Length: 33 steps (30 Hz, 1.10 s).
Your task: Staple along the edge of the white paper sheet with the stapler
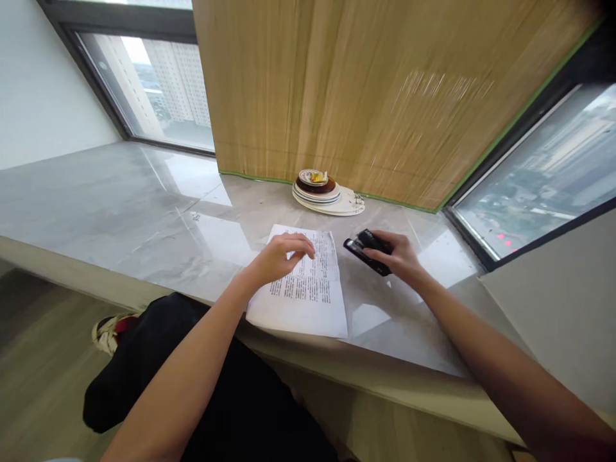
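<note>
A sheet of printed paper (308, 314), possibly several in a stack, lies on the grey marbled sill, its lower edge near the front edge. Over its upper part is my left hand (287, 253), holding nothing, with fingers loosely bent and the thumb apart from them. To the right of the paper, my right hand (397, 252) grips a black stapler (359, 246) from its right side, fingers over the top and thumb along the near side. The stapler's jaw end points left toward the paper, without touching it.
Stacked plates (320, 197) with a small yellow item on top stand at the back, by a bamboo blind (327, 90). Windows (154, 90) flank the blind on both sides. The front edge of the sill (158, 250) runs along my legs.
</note>
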### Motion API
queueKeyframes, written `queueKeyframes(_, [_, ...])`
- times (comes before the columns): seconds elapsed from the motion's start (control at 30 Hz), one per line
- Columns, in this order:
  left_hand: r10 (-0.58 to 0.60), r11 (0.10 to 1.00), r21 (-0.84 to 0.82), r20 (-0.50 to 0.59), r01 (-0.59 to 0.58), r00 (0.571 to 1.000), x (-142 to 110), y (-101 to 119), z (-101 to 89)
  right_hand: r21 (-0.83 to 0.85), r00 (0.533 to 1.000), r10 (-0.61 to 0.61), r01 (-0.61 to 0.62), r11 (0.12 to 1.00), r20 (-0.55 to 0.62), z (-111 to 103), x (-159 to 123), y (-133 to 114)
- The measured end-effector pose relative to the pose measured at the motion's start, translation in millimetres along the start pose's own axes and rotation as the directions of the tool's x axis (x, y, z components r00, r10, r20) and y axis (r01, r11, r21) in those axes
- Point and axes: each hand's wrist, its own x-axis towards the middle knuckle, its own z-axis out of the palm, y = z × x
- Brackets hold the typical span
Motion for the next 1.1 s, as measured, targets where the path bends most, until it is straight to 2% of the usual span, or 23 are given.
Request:
queueKeyframes(0.1, [-0.03,0.993,-0.116,-0.262,0.0,0.965,2.8,-5.3,-21.1,-0.029,0.997,-0.069,0.07,0.997,0.024,47.6,6.0,-38.1])
queueKeyframes(0.23, [-0.127,0.943,-0.326,-0.518,-0.059,0.846,-0.7,-18.3,-48.5,-0.024,0.981,-0.139,0.144,0.989,0.134,120.2,18.6,-84.4])
queueKeyframes(0.33, [-0.182,0.859,-0.476,-0.627,-0.187,0.758,-11.6,-17.2,-74.9,-0.046,0.985,-0.109,0.116,0.992,0.133,158.1,29.9,-97.5])
queueKeyframes(0.43, [-0.2,0.76,-0.555,-0.694,-0.337,0.691,-26.6,-9.1,-99.9,-0.058,0.987,-0.087,0.096,0.994,0.137,173.0,34.3,-95.1])
queueKeyframes(0.5, [-0.211,0.702,-0.588,-0.71,-0.402,0.672,-35.1,-5.5,-108.8,-0.069,0.989,-0.071,0.081,0.994,0.133,170.1,31.1,-90.0])
queueKeyframes(0.57, [-0.232,0.649,-0.631,-0.697,-0.426,0.679,-40.2,-4.9,-109.9,-0.084,0.991,-0.051,0.062,0.995,0.127,158.1,23.5,-83.9])
queueKeyframes(0.73, [-0.285,0.545,-0.727,-0.63,-0.418,0.723,-40.3,-7.3,-99.7,-0.175,0.997,0.033,-0.022,0.984,0.063,104.4,-6.6,-60.8])
queueKeyframes(0.87, [-0.291,0.507,-0.743,-0.625,-0.437,0.724,-38.9,-7.2,-98.6,-0.279,0.994,0.107,-0.108,0.954,-0.019,64.3,-25.9,-35.8])
queueKeyframes(0.97, [-0.292,0.499,-0.745,-0.625,-0.443,0.724,-39.3,-7.3,-100.0,-0.323,0.991,0.132,-0.122,0.938,0.009,42.2,-24.0,-19.1])
queueKeyframes(1.1, [-0.287,0.501,-0.742,-0.629,-0.446,0.723,-39.9,-7.7,-100.2,-0.41,0.99,0.139,-0.116,0.905,0.028,22.7,-0.2,0.3])
